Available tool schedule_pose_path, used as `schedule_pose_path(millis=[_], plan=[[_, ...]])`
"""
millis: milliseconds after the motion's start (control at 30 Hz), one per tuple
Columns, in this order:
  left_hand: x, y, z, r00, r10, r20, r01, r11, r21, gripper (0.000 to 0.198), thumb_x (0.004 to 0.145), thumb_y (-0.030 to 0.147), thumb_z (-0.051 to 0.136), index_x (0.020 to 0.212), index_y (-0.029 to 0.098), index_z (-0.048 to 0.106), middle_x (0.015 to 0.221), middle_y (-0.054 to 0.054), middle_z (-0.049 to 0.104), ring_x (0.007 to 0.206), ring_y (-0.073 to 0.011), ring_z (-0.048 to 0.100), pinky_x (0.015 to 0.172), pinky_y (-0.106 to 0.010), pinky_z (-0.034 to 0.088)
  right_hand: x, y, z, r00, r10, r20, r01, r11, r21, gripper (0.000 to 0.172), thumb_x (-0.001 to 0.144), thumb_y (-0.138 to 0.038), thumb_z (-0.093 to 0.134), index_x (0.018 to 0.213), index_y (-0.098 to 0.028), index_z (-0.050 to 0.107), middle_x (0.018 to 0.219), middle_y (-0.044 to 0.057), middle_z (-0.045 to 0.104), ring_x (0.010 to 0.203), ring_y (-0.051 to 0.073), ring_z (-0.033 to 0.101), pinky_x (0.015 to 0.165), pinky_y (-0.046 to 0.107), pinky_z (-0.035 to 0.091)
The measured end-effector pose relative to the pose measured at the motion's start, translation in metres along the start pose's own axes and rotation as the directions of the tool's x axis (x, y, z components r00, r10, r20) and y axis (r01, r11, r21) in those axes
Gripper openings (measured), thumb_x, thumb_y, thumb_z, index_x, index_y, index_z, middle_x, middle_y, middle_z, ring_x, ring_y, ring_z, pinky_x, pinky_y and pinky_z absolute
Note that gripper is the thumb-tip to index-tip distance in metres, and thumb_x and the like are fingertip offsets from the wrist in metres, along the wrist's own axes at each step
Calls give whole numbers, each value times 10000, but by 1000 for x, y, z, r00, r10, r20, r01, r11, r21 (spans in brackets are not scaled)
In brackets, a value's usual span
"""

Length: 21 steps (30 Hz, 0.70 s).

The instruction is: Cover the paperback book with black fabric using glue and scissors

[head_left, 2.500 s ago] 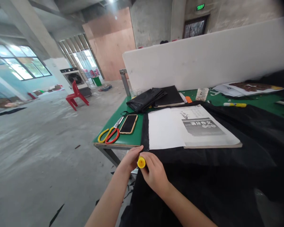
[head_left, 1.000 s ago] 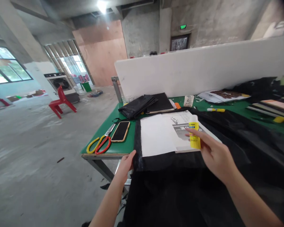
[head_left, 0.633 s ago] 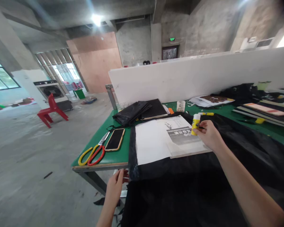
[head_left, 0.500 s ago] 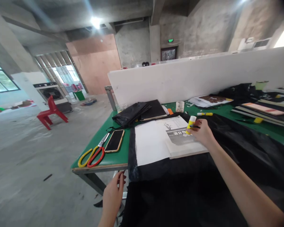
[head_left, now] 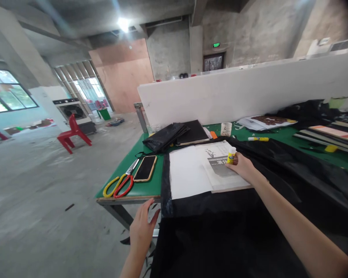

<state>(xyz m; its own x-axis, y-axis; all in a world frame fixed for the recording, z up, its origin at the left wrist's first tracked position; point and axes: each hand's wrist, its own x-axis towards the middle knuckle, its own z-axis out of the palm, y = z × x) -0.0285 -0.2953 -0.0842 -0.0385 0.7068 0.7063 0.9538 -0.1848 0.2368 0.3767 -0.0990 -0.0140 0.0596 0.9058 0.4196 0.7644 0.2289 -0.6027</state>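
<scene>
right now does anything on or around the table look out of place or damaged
Yes: dark scraps litter the floor by the green table, looking like stray offcuts. The scissors lie with their handles close to its edge, perhaps a bit careless. I see no spills.

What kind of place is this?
Perhaps a workshop in an unfinished building: there are scissors on a green-topped table, a held glue stick, and a bare concrete floor.
</scene>
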Motion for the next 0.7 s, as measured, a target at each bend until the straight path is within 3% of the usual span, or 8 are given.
schedule_pose_path(millis=[67,133,233,300,367,433,567,700], plan=[[2,2,0,999,49,-17,-49,999,10,365,844,278,563,1189,188,484,1077,-80,630,1004,-200,596,859,-323,496,-11,-8,-1,995,-1,-99,6,998,58,878,633,-411,732,1335,-114,297,1222,196,501,954,256,605,785,371,519],[4,4,-1,996,83,-21,-83,997,1,367,839,251,568,1189,183,482,1076,-90,624,1018,-210,587,865,-342,498,-29,-25,-7,950,-37,-310,78,990,120,994,644,-439,720,1396,-112,159,1363,227,324,1112,288,515,874,415,485],[6,6,-3,993,121,-8,-121,992,-38,351,837,192,557,1182,200,492,1080,-89,618,1024,-210,580,877,-360,494,-69,-66,-17,827,-204,-523,304,946,113,739,758,-352,626,1361,-134,257,1347,189,348,1169,273,462,940,443,444],[9,6,-5,988,151,15,-150,987,-64,354,837,145,537,1182,213,499,1112,-83,610,1062,-206,562,915,-371,476,-97,-94,-18,809,-385,-445,437,899,16,588,785,-294,599,1305,-152,362,1251,151,471,1183,273,449,994,481,388],[13,7,-6,982,180,58,-175,981,-80,391,837,104,506,1210,218,488,1172,-78,592,1135,-205,523,965,-386,447,-120,-114,-11,769,-606,-202,605,793,-71,505,800,-298,594,1258,-168,428,1193,117,541,1163,257,473,1044,501,327],[19,8,-8,970,214,116,-203,974,-97,445,835,79,476,1259,213,456,1247,-75,559,1218,-208,461,1020,-416,405,-137,-123,2,702,-712,17,709,698,-101,498,812,-357,593,1248,-162,453,1203,97,558,1177,251,467,1089,521,250],[27,9,-9,930,298,214,-266,950,-166,487,826,39,434,1283,206,437,1311,-63,521,1293,-208,381,1086,-492,311,-156,-110,33,629,-762,153,777,611,-152,473,852,-366,558,1265,-154,466,1286,67,523,1259,250,386,1122,551,132],[30,10,-5,933,297,202,-250,941,-228,433,828,30,430,1222,200,486,1239,-61,577,1247,-193,440,1085,-507,310,-161,-89,45,676,-716,175,732,622,-279,413,875,-189,512,1282,-143,463,1369,72,440,1313,261,304,1112,576,125]])
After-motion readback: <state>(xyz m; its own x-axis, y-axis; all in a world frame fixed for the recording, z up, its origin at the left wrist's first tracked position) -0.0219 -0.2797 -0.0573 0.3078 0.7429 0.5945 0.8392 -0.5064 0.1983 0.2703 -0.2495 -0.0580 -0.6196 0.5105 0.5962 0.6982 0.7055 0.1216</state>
